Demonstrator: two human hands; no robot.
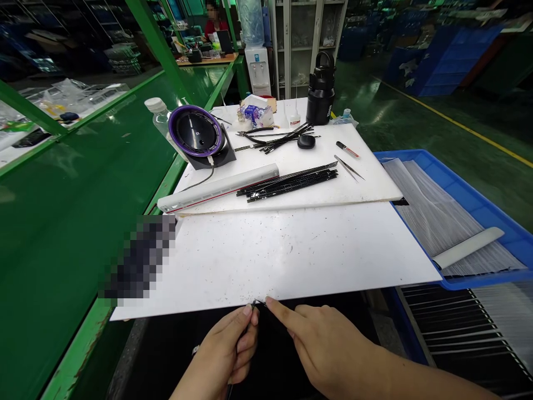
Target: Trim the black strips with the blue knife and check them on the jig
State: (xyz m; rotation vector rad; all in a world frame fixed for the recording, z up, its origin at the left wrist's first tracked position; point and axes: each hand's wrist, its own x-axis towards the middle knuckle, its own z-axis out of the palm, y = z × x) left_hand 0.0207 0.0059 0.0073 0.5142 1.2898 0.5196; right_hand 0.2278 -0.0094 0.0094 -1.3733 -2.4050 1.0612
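Both my hands are at the near edge of the white board (291, 255). My left hand (227, 353) is closed around a thin dark strip (240, 344) whose tip reaches the board's edge. My right hand (320, 347) is closed in a pinch, its forefinger and thumb touching the strip's tip next to my left fingers. Further up the board lie a bundle of black strips (291, 183) and a long white bar (220, 189).
A round purple-rimmed device (195, 130), a plastic bottle (160, 116), a black jug (320, 91), tweezers (348, 168), a small black case (306, 141) and loose black ties (283, 139) sit at the back. A blue tray (499, 222) of grey strips stands right. A person sits far behind.
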